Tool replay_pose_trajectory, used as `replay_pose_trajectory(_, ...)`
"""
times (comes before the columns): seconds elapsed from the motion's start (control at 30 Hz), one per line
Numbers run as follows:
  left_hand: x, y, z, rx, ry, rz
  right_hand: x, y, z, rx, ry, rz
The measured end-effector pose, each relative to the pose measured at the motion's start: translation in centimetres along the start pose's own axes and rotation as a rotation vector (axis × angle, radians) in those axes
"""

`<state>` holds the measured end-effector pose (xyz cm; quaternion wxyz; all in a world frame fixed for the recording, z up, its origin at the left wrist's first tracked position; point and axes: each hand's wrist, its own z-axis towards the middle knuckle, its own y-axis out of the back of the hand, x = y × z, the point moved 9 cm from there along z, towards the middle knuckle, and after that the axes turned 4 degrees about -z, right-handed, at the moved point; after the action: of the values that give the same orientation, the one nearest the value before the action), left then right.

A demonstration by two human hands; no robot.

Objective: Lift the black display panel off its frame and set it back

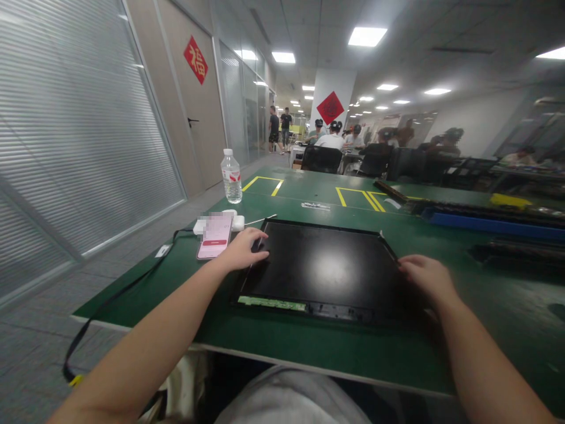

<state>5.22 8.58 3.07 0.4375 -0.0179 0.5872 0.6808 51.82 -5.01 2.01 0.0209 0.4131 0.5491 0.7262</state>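
A flat black display panel (300, 256) with a glossy surface lies on the green table. A strip of green circuit board (272, 303) runs along the left part of its near edge. My left hand (245, 248) rests at the panel's left edge, thumb and forefinger apart over the frame. On the other side, my right hand (428, 277) pinches the panel's right edge between thumb and fingers; its fingertips are partly hidden. Beside my left hand lies a phone (214, 242) with a lit pink screen.
A water bottle (232, 178) stands behind a white power strip (238, 222) whose black cable (128, 288) hangs off the table's left side. Long dark strips and a blue bar (489, 224) lie at right. Yellow tape marks the far tabletop. People sit and stand in the background.
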Motion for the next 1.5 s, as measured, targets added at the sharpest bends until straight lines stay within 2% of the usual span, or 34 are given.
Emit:
replay_pose_trajectory(0.13, -1.3, -2.0, -1.0, 0.253, -0.060, 0.024, 0.0, -0.1, 0.1, -0.003, 0.014, 0.016)
replay_pose_trajectory(0.23, -2.0, -2.7, -1.8, 0.376, -0.068, -0.008, 0.0, 0.0, 0.0, -0.013, 0.015, 0.013)
replay_pose_trajectory(0.37, -2.8, -2.9, -2.4, 0.467, -0.107, -0.030, 0.0, 0.1, -0.1, -0.018, 0.008, 0.012)
replay_pose_trajectory(0.53, -3.3, -2.7, -2.7, 0.518, -0.148, -0.064, -0.1, -0.1, 0.1, -0.003, 0.009, 0.027)
replay_pose_trajectory(1.0, -4.8, -2.2, -2.8, 0.512, -0.224, -0.138, -0.3, -0.3, 0.1, 0.005, -0.022, 0.049)
replay_pose_trajectory(1.33, -5.1, -1.9, -2.8, 0.506, -0.217, -0.155, -0.5, -0.3, 0.3, -0.007, -0.013, 0.073)
replay_pose_trajectory(1.43, -4.0, -1.7, -2.3, 0.456, -0.169, -0.139, -0.4, -0.3, 0.3, -0.007, -0.005, 0.073)
replay_pose_trajectory(1.5, -2.7, -1.3, -1.5, 0.353, -0.106, -0.118, -0.4, -0.3, 0.3, -0.007, 0.004, 0.075)
